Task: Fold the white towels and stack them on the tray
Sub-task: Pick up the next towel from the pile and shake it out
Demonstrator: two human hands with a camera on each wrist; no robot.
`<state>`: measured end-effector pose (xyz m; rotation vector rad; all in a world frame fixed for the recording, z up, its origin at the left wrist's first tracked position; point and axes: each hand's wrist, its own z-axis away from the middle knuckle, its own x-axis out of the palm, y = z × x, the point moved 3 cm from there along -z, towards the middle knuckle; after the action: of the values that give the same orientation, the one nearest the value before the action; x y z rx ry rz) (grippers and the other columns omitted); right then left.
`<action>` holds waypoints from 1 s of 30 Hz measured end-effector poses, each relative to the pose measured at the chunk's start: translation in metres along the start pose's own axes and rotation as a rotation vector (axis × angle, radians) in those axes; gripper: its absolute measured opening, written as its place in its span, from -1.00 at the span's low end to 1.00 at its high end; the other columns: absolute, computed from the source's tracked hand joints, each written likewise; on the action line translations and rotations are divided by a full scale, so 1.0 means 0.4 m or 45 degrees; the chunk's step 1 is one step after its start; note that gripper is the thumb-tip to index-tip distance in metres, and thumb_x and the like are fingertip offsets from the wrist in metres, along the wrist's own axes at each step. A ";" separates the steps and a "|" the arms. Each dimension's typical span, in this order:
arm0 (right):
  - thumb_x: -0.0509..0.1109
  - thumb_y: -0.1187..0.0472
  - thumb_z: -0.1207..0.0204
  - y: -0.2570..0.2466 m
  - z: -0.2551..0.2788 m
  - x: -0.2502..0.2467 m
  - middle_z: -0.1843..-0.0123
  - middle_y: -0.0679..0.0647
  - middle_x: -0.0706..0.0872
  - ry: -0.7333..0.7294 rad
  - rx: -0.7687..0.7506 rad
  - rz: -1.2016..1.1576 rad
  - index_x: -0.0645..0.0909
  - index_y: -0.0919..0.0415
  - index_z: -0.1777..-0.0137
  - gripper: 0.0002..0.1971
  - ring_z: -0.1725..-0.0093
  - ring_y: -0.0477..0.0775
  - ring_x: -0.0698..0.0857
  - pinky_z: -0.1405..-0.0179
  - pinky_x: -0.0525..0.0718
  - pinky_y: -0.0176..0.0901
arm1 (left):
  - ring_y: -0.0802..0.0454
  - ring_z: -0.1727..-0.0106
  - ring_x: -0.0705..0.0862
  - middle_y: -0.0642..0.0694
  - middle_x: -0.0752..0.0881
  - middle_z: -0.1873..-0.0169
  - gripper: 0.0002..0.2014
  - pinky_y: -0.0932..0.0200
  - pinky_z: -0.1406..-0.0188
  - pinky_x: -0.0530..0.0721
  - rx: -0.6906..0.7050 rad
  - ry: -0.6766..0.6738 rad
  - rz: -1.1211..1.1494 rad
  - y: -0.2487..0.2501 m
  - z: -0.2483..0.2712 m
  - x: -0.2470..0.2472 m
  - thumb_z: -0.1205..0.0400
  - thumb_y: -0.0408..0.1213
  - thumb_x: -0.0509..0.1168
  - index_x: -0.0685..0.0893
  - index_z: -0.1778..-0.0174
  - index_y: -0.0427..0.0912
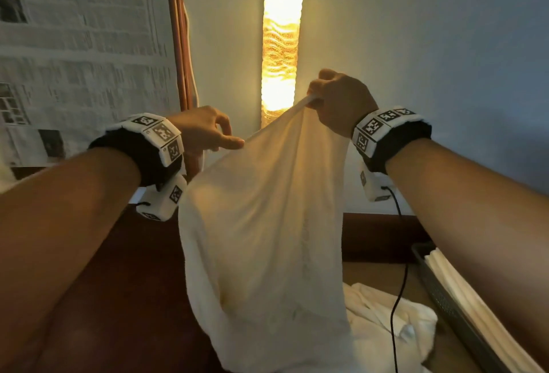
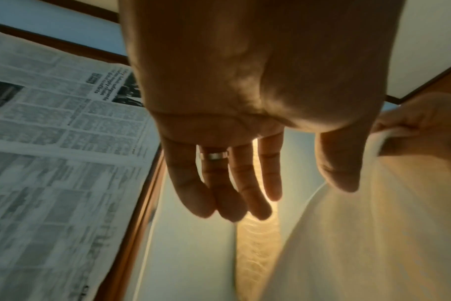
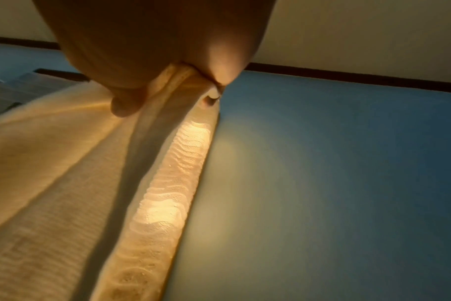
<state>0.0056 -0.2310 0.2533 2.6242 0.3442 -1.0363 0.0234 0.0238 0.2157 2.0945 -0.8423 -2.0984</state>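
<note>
One white towel (image 1: pixel 267 224) hangs mid-frame, bunched at its top corner in the pinching fingers of the right hand (image 1: pixel 335 99). The left hand (image 1: pixel 205 132) sits just left of the upper edge, fingers loose and straight, gripping nothing. Best to run that hand along the edge to the far corner, then spread it flat. Folded towels (image 1: pixel 475 298) lie on the tray (image 1: pixel 445 298), lower right.
</note>
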 end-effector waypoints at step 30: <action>0.49 0.33 -0.48 -0.413 -0.141 0.057 0.11 -0.04 0.80 0.063 0.528 -1.070 0.81 0.12 0.06 -0.87 0.00 0.06 0.78 -0.14 0.77 0.17 | -0.06 0.38 0.71 -0.13 0.77 0.30 -0.84 0.18 0.37 0.62 0.433 0.264 0.775 -0.236 0.090 -0.059 -0.71 -0.33 0.30 0.77 0.14 -0.21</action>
<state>0.0032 -0.0550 0.2461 2.9047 1.4738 -1.3878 0.0224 0.1257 0.1956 1.8075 -1.6354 -1.4770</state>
